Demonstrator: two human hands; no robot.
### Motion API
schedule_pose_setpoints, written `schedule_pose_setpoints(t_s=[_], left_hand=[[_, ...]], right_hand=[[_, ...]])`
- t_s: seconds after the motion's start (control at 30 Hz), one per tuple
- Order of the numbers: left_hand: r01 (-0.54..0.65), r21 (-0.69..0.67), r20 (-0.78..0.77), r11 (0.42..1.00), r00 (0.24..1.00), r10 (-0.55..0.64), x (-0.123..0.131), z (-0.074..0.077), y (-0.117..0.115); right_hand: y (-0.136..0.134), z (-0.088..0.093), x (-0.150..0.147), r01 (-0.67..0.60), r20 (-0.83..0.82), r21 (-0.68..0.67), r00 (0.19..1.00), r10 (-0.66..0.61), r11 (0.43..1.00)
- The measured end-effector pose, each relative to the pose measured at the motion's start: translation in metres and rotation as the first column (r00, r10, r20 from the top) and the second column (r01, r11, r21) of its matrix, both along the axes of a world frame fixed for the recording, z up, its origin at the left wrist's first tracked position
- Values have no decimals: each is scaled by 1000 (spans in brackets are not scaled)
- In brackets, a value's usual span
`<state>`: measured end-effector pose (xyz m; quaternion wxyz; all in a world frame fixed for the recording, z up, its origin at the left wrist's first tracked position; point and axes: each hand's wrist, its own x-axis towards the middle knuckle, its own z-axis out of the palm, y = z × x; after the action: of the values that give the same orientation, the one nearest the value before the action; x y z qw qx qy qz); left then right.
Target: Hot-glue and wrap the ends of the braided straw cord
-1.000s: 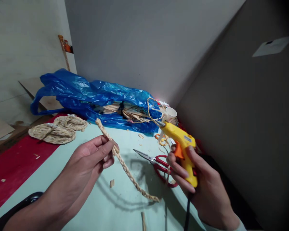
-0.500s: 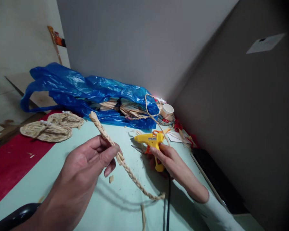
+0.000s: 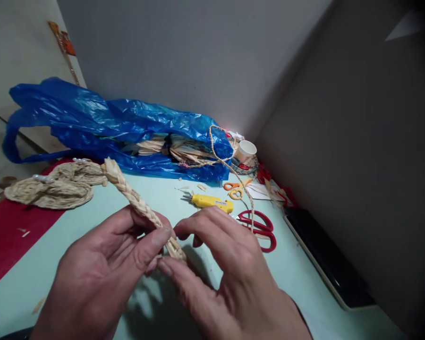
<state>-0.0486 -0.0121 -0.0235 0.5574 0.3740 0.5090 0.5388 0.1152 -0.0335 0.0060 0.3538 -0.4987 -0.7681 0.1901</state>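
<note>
A pale straw braid (image 3: 131, 193) slants up and left in front of me, its cut end free at the top. My left hand (image 3: 109, 259) pinches it between thumb and fingers near the middle. At its lower part, the thumb and forefinger of my right hand (image 3: 226, 269) are on either side of the braid, and the rest of it is hidden. Beyond the right hand lies a yellow hot glue gun (image 3: 212, 202), partly covered by my fingers. Red-handled scissors (image 3: 260, 229) rest just right of it.
A blue plastic bag (image 3: 127, 118) with straw strips inside lies along the back. Two woven straw soles (image 3: 49, 191) with pearl beads sit left. Orange-handled scissors (image 3: 235, 189), a white cup (image 3: 247, 150) and a black phone-like slab (image 3: 326, 255) are on the right.
My right hand has put the glue gun down on the table and come left to the braid. Red-handled scissors have come into view. My view has shifted slightly.
</note>
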Motion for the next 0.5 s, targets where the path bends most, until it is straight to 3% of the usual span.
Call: schedule_pose_setpoints(t_s=[0.13, 0.3, 0.37, 0.5], left_hand=[[-86, -59, -34, 995, 996, 84, 8, 15, -8], [-113, 12, -101, 993, 988, 114, 10, 17, -10], [-136, 19, -105, 990, 985, 138, 11, 17, -9], [-97, -16, -81, 995, 992, 96, 11, 18, -9]], right_hand=[[1, -8, -7, -12, -11, 90, 1000, 13, 996], [3, -12, -10, 6, 32, 185, 999, -13, 983], [2, -12, -11, 14, 7, 147, 1000, -15, 989], [2, -13, -13, 7, -181, -66, 983, -19, 998]])
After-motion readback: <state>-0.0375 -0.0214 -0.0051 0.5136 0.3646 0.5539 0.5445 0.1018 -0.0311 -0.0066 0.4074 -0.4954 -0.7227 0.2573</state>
